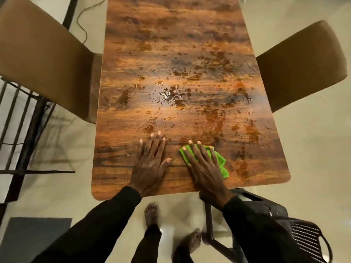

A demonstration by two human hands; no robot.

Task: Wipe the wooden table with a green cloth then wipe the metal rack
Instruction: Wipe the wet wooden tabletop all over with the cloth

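— Where's your cloth?
— Your cloth (224,171) is bright green and bunched. It lies on the table (171,44) by the near edge, right of middle.
— And your table?
— It's long, with brown wood grain and rounded corners. It's wet: droplets and a small puddle at the middle, damp blotches toward the right.
— Your rack?
— The rack (35,122) is dark metal bars, on the floor left of the table.
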